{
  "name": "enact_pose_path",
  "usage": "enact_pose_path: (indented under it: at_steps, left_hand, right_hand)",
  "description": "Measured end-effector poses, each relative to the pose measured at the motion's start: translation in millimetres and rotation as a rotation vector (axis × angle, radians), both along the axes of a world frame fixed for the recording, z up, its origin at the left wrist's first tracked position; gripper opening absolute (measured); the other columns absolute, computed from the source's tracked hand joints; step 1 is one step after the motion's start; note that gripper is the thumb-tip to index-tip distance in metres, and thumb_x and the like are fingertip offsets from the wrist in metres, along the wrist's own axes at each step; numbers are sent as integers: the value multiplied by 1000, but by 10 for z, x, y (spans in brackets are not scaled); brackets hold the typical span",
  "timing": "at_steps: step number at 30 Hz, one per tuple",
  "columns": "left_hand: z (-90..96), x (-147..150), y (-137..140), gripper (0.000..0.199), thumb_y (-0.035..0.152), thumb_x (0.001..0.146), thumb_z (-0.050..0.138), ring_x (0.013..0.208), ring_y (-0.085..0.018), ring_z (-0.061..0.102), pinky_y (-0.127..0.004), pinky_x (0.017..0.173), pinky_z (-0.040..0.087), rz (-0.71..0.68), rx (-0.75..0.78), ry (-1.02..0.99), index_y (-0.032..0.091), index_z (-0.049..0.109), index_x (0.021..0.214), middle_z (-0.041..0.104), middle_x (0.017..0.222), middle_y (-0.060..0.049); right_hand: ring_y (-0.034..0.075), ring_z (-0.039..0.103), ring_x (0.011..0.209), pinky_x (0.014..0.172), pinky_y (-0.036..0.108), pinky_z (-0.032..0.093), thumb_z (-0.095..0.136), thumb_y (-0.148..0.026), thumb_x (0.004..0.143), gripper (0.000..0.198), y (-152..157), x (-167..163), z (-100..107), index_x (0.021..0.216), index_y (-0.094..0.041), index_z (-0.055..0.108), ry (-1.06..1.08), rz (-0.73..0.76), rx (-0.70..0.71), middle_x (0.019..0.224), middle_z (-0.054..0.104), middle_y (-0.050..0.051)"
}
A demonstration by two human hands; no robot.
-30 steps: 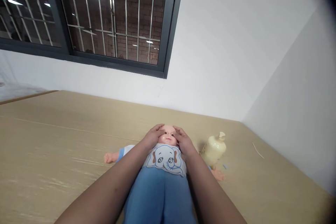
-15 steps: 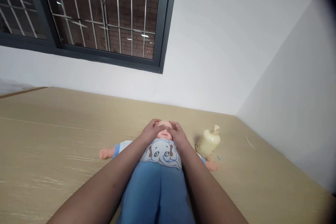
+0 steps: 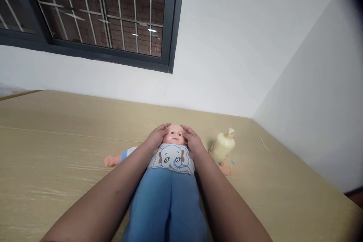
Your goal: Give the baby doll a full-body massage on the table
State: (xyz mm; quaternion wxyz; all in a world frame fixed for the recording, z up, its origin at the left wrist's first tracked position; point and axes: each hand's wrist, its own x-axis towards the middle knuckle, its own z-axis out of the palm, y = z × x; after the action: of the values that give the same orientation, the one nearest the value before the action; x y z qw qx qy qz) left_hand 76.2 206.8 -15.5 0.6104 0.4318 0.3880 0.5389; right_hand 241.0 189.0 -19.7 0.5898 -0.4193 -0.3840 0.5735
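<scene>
A baby doll [image 3: 174, 138] lies on its back on the table, head toward the wall. It wears blue trousers [image 3: 167, 200] and a white top with an elephant face [image 3: 171, 159]. My left hand [image 3: 159, 135] rests along the left side of the doll's head, fingers stretched toward its crown. On the other side my right hand [image 3: 192, 139] lies against the head in the same way. Both hands touch the head without closing round it. Between them the doll's eyes and mouth show. Its arms spread out sideways, partly hidden behind my forearms.
A cream pump bottle [image 3: 222, 146] stands beside the doll's right-hand arm, with a small blue scrap [image 3: 233, 162] near it. A thin pale strip [image 3: 266, 145] lies farther right on the wooden table [image 3: 56, 140]. White walls and a barred window [image 3: 113, 15] rise behind.
My hands have drawn apart: the thumbs, which covered the doll's eyes, now lie at the sides of its head, and the face shows. The view has shifted slightly.
</scene>
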Motion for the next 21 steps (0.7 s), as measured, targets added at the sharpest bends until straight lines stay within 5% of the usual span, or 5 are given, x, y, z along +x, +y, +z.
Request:
enact_pose_path:
  at_steps: [6, 12, 21]
  left_hand:
    - [6, 4, -8, 45, 31, 74, 69, 107, -27, 67, -36, 92, 54, 14, 4, 18, 16, 66, 115, 70, 120, -14]
    - [117, 25, -75, 51, 34, 66, 82, 92, -25, 68, -32, 78, 53, 40, 52, 182, 16, 66, 111, 72, 100, -8]
    - [66, 26, -27, 47, 33, 70, 77, 92, -23, 69, -32, 81, 54, 22, 49, 175, 16, 65, 113, 72, 103, -9]
  right_hand:
    - [23, 68, 93, 83, 37, 53, 79, -27, 63, 54, -27, 19, 1, 116, -25, 65, 89, 77, -3, 107, 73, 4]
    - [22, 65, 99, 88, 37, 51, 83, -40, 68, 48, 72, 11, -96, 110, -23, 65, -153, -9, 153, 105, 71, 4]
    - [21, 66, 89, 81, 36, 52, 80, -46, 65, 49, 60, -2, -51, 106, -23, 65, -95, -10, 93, 96, 71, 2]
